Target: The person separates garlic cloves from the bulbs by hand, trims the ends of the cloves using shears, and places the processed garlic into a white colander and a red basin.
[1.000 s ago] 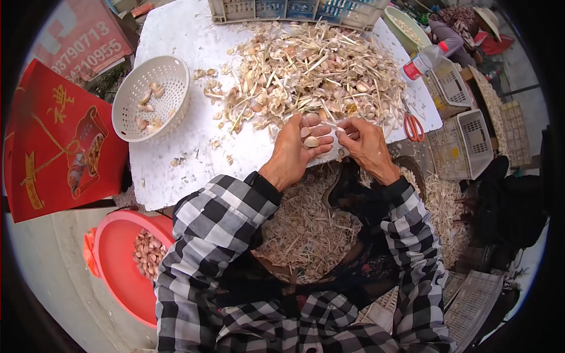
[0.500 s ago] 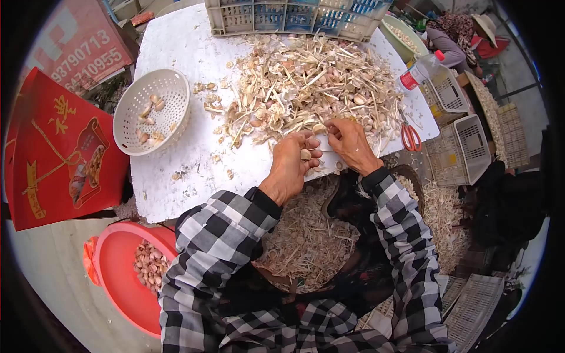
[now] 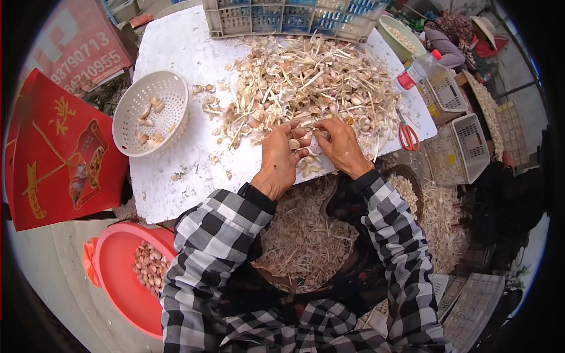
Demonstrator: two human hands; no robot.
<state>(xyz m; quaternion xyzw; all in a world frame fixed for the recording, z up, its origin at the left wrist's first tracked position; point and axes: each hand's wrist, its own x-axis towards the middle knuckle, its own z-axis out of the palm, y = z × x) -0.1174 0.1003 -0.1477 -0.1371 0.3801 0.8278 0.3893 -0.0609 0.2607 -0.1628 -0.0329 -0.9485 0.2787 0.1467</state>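
My left hand (image 3: pixel 282 154) is curled round a pale garlic clove (image 3: pixel 293 144) at the near edge of the garlic pile. Close beside it, my right hand (image 3: pixel 341 146) has its thumb and fingers pinched together; what they hold is too small to make out. Both hands are above the white table (image 3: pixel 170 197). Beyond them spreads a heap of garlic cloves, stalks and skins (image 3: pixel 318 88). A white colander (image 3: pixel 120 112) with several cloves stands on the left of the table.
A plastic crate (image 3: pixel 294 20) stands at the table's far edge. Red-handled scissors (image 3: pixel 408 136) and a bottle (image 3: pixel 415 73) lie on the right. A red basin (image 3: pixel 115 270) is below left, a red bag (image 3: pixel 65 153) at left. Another person (image 3: pixel 450 41) bends at the upper right.
Both my hands have shifted slightly left. My right hand has come closer to my left hand, and its fingers are still pinched. The clove remains in my left hand.
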